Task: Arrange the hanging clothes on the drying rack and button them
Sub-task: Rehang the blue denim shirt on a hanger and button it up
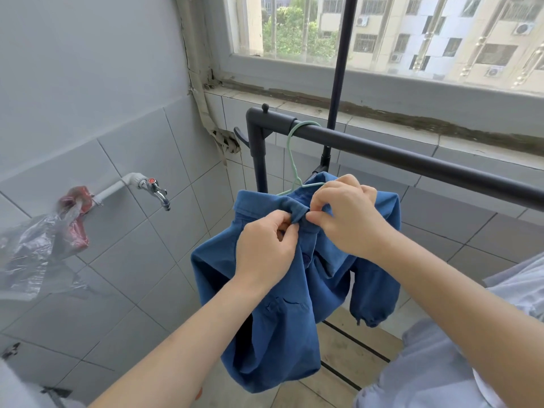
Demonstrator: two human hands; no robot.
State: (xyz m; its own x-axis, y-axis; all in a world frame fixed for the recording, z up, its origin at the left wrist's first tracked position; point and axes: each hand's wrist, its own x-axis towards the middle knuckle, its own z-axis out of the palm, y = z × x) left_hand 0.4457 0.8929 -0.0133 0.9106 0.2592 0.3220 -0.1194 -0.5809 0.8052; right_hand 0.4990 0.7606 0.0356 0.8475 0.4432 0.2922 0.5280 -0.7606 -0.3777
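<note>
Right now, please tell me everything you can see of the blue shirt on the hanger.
The blue shirt is plain, creased and looks like woven cotton. It hangs on a pale green hanger hooked over the dark rail of the drying rack. It has a collar, long sleeves, a gathered cuff and a blue button below the hands. The left hand and the right hand both pinch the fabric at the neck. The lower front is bunched; whether it is buttoned, I cannot tell.

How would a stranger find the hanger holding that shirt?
Below the window runs the dark drying rack rail. Near its left corner the hanger hooks over it and runs down into the collar of the blue shirt. It is thin and pale mint green, unlike the dark rack.
</note>
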